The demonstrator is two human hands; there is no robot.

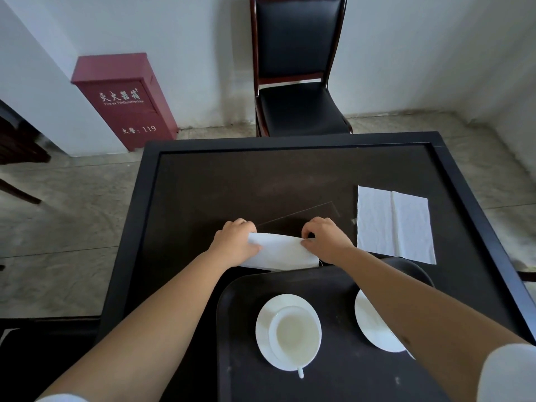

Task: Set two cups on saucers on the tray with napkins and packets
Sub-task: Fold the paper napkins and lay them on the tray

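A dark tray [333, 381] lies at the table's near edge. On it a white cup [294, 335] stands on a white saucer [265, 320], its handle pointing toward me. To the right a second saucer [368, 323] is partly hidden under my right forearm; whether a cup stands on it I cannot tell. Just beyond the tray, a folded white napkin [280, 252] lies on the table. My left hand [235, 242] pinches its left end and my right hand [326, 240] pinches its right end. A second napkin [396, 223] lies unfolded at the right.
The dark table [261, 181] has a raised black rim. A black chair [298, 105] stands behind its far edge, against the wall. A red fire-extinguisher box [124, 100] sits on the floor at the left. No packets are in view.
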